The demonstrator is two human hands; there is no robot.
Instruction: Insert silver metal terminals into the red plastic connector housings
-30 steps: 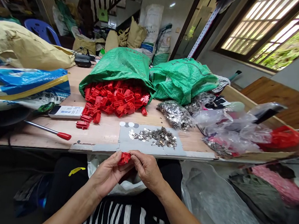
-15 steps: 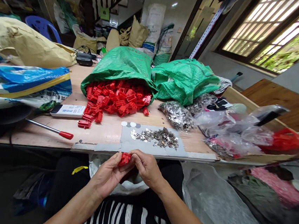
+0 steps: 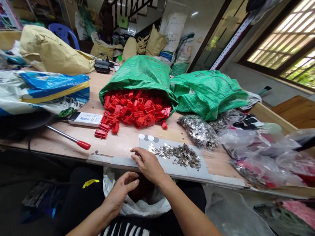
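Hovering half-open, the hands (image 3: 122, 189) (image 3: 149, 165) show nothing held; red parts (image 3: 138, 108) lie beyond them, metal pieces (image 3: 185, 156) beside the right.

The right hand (image 3: 148, 164) is over the table's (image 3: 72, 139) front edge at lower centre, beside the grey mat (image 3: 158, 165) and its metal bits (image 3: 187, 156). The left hand (image 3: 122, 189) is lower, at the white bag (image 3: 148, 209). Red parts (image 3: 138, 110) spill from a green bag (image 3: 139, 71) at centre; a red-tipped lever (image 3: 83, 145) is at left.
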